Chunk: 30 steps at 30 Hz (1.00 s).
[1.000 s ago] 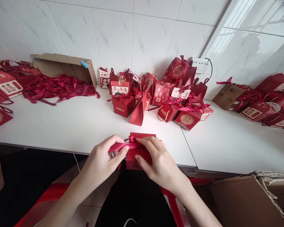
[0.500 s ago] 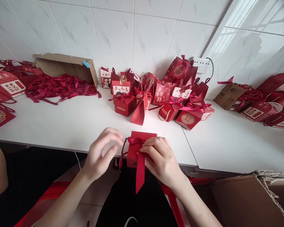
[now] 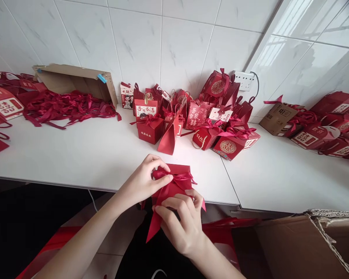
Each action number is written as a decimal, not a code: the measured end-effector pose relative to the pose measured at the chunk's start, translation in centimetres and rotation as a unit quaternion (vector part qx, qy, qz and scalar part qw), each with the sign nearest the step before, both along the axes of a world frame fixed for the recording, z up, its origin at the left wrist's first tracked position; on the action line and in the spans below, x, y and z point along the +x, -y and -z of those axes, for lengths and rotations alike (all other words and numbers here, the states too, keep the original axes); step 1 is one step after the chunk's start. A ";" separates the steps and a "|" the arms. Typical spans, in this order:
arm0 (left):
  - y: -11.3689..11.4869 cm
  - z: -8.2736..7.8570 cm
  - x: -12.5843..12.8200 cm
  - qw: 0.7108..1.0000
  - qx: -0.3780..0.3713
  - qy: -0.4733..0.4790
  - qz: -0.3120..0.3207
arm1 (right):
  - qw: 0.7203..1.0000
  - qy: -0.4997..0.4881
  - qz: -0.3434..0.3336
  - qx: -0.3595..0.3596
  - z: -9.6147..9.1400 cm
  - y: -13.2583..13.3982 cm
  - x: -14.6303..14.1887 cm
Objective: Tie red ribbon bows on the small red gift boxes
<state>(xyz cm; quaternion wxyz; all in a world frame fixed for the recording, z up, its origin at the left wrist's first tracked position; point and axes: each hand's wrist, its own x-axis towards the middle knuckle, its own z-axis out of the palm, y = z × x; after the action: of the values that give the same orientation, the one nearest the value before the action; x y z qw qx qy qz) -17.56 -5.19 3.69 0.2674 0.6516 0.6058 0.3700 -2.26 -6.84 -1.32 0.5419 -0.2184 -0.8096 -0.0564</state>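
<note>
A small red gift box [image 3: 177, 169] is at the table's near edge, straight in front of me. Across it a glossy red ribbon [image 3: 182, 177] is tied in a bow, and one tail hangs down past the edge. My left hand [image 3: 145, 178] pinches the bow's left side between thumb and fingers. Lower down, my right hand [image 3: 182, 223] has its fingers closed on the hanging tail, covering the lower part of the box. A bit of twisted cord handle shows at the box's right side.
Behind it stand several finished red gift boxes [image 3: 149, 130]. Loose ribbons [image 3: 72, 108] spill from a cardboard tray [image 3: 72, 69] at left. More boxes [image 3: 308, 137] are stacked at right, below a power strip [image 3: 244, 80]. A large carton [image 3: 285, 240] stands at lower right.
My left hand has moved right from the air onto the bow and closed on it. My right hand has shifted down and left along the ribbon tail. A bow loop now shows on the right.
</note>
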 end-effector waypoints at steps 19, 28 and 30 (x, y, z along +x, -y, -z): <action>1.8 1.1 -1.0 0.988 -0.074 0.116 -0.072 | 0.935 -0.004 0.072 -0.348 -4.0 -3.8 5.9; 1.5 1.5 0.3 0.973 -0.045 0.213 -0.075 | 0.837 -0.003 -0.023 -0.546 -2.4 -5.9 3.9; 1.5 1.7 0.6 0.964 -0.039 0.248 -0.087 | 0.829 -0.035 -0.064 -0.554 -1.9 -6.0 3.9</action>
<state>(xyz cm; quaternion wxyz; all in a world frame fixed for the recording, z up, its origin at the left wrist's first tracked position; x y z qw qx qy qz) -16.98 -6.72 2.03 0.4014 0.4735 0.5885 0.5181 1.65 -0.86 0.59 0.3605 -0.4313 -0.6972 0.4448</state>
